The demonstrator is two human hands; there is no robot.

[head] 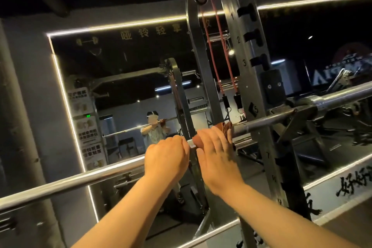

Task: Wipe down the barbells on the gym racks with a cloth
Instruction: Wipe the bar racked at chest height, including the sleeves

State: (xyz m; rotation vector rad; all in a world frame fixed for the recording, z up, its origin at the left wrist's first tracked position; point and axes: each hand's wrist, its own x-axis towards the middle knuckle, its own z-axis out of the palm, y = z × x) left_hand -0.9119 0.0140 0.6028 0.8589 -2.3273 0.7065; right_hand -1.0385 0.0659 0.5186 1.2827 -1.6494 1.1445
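- a long shiny barbell [80, 179] runs across the view, from low on the left up to high on the right.
- the left hand [167, 159] grips the barbell near the middle of the view. its fingers curl over the top of the bar, and the back of the hand faces the camera.
- the right hand [217, 157] is just beside the left hand, a little higher up the bar. it holds a brown cloth [226, 127] down on the bar, with its fingers curled over the cloth.
- a bit of the cloth sticks out past the fingertips, on top of the bar.
- between the two hands a short rough part of the bar shows.
- both arms are bare and reach up from the bottom of the view.
- just past the right hand, the barbell crosses a tall grey rack post [253, 86]. the post has dark slots and numbers going down its side.
- further right the barbell gets thicker and shinier.
- two red bands [221, 46] hang down from a hook near the top of the rack. they have black ends at the bottom.
- a big mirror [120, 78] is on the wall behind the bar. bright light strips [66, 106] run along its edges.
- small in the mirror, a person [155, 131] stands with both hands up on a bar.
- paper signs [88, 133] sit one above the other at the left side of the mirror.
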